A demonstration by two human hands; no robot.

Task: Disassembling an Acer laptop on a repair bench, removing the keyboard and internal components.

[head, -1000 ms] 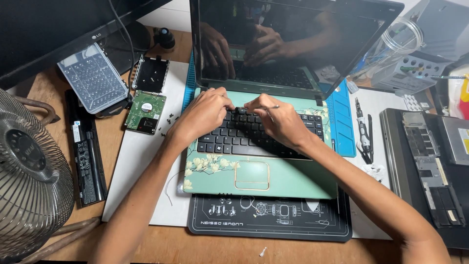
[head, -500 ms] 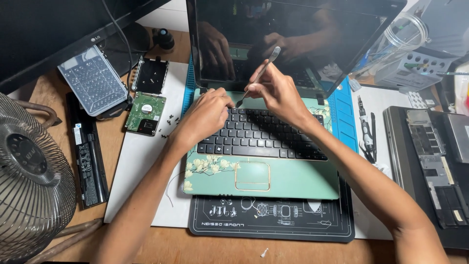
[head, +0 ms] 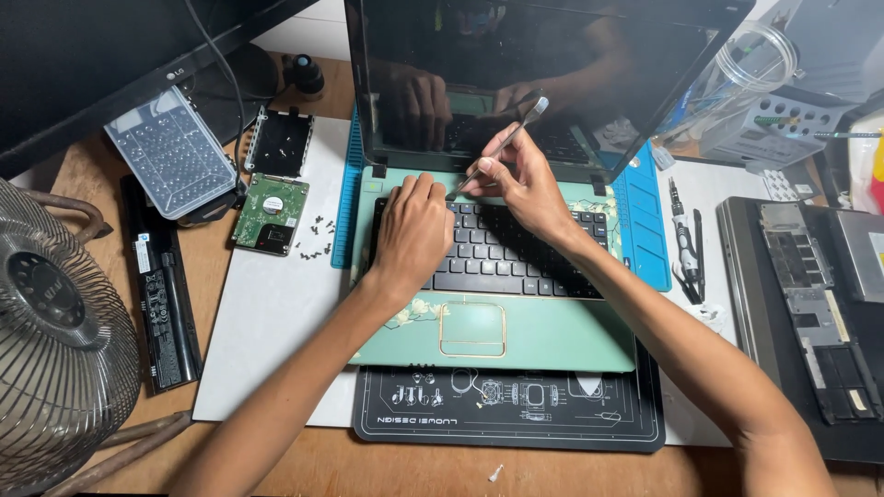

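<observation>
An open green laptop (head: 552, 336) with a black keyboard (head: 516, 262) lies in front of me on a black mat. My left hand (head: 412, 235) presses flat on the keyboard's upper left part, fingers together. Just right of it, my right hand (head: 520, 179) grips a thin metal tool (head: 497, 152), maybe tweezers, slanted up to the right. The tool's lower tip meets the keyboard's top edge, close to my left fingertips. The dark screen (head: 552, 64) mirrors both hands.
Left of the laptop lie a bare hard drive (head: 270, 213), a drive caddy (head: 279, 141), several small screws (head: 315, 237), a clear box (head: 170, 152) and a black battery (head: 164, 294). A fan (head: 55, 340) stands far left. A screwdriver (head: 684, 241) and an opened laptop (head: 810, 304) lie right.
A second ago both hands lay on the keys. My right hand has since come up with the thin tool and brought its tip to the keyboard's top edge, while my left hand slid up-left.
</observation>
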